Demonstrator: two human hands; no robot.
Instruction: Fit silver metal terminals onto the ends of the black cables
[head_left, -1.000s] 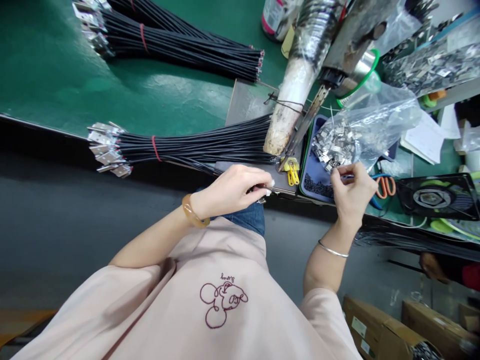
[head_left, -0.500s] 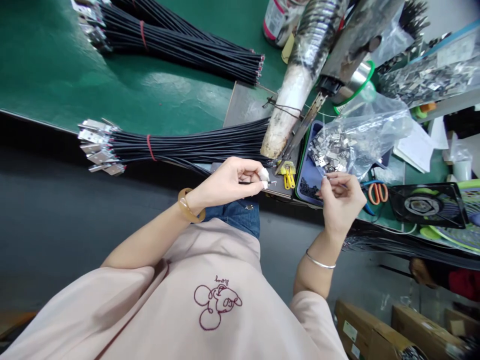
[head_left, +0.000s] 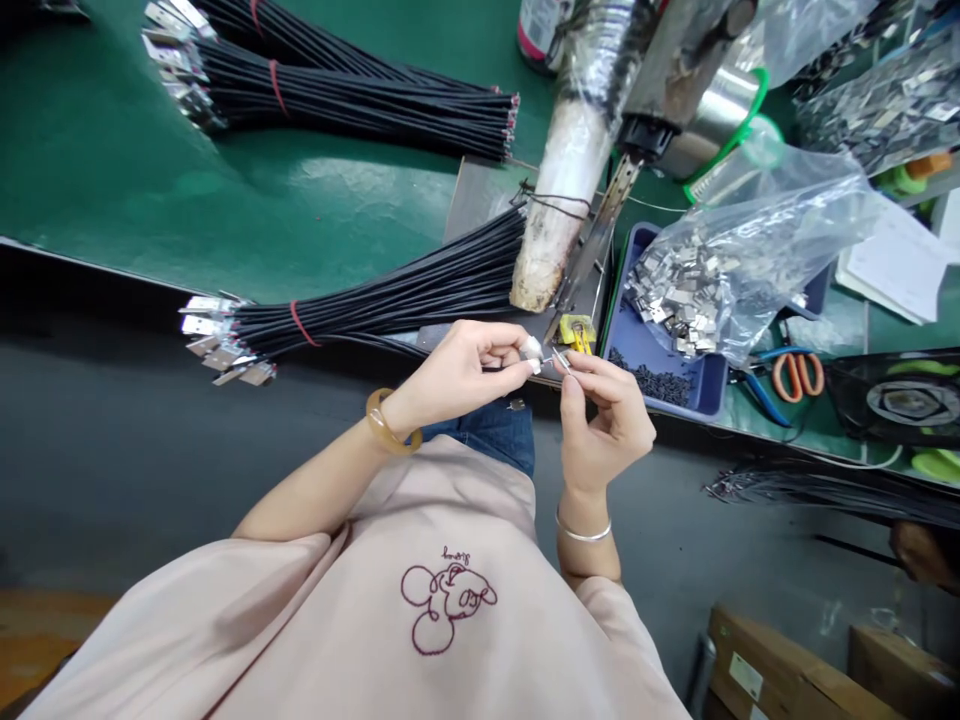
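My left hand (head_left: 480, 368) is closed in a pinch on a thin cable's end, whose wires poke out past white-covered fingertips. Facing it, my right hand (head_left: 604, 420) grips a small silver metal connector (head_left: 562, 361) between thumb and fingers. The connector and wire ends are very close; I cannot tell whether they touch. Just behind lies a bundle of black cables (head_left: 397, 285), tied with a red band, metal plugs at its left end. Above the hands, a soldering iron's metal tip (head_left: 581, 275) points down beside a white-wrapped hose (head_left: 551, 215).
Right of the hands, a blue tray (head_left: 709, 398) holds a plastic bag of metal connectors (head_left: 686, 295) and small black pieces. Farther right lie orange-handled pliers (head_left: 799, 375) and a black fan (head_left: 911, 400). More tied cables (head_left: 375, 100) rest on the green table.
My right hand has moved left from the bag of connectors, bringing a small connector to my left hand. The left hand keeps its pinch near the same place.
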